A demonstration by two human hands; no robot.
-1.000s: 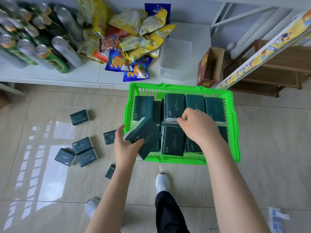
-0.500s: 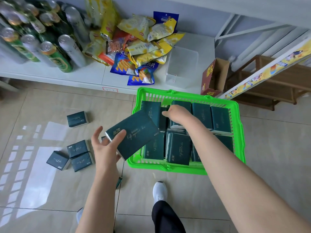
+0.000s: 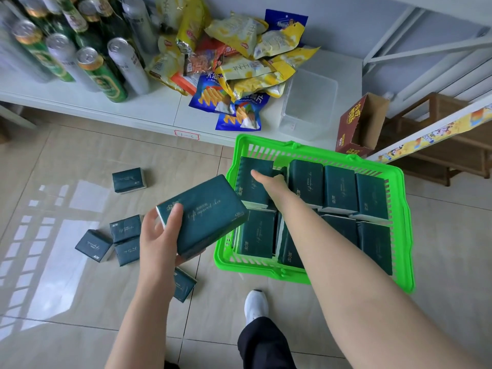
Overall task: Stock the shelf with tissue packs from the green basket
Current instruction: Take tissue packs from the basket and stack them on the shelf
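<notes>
Over the green basket (image 3: 399,187) on the floor: the left hand (image 3: 157,235) grips one tissue pack (image 3: 205,217), held just above the basket's left rim. The right hand (image 3: 269,179) reaches among the packed rows (image 3: 308,182); its fingers are hidden, so its grasp cannot be told. No pack is visible on the white shelf (image 3: 149,107); the basket is near full; loose packs (image 3: 125,230) lie on the beige tile floor (image 3: 66,161). Judged: early stage. The shelf holds cans (image 3: 114,70), snack bags (image 3: 239,65) and a clear tub (image 3: 311,102).
</notes>
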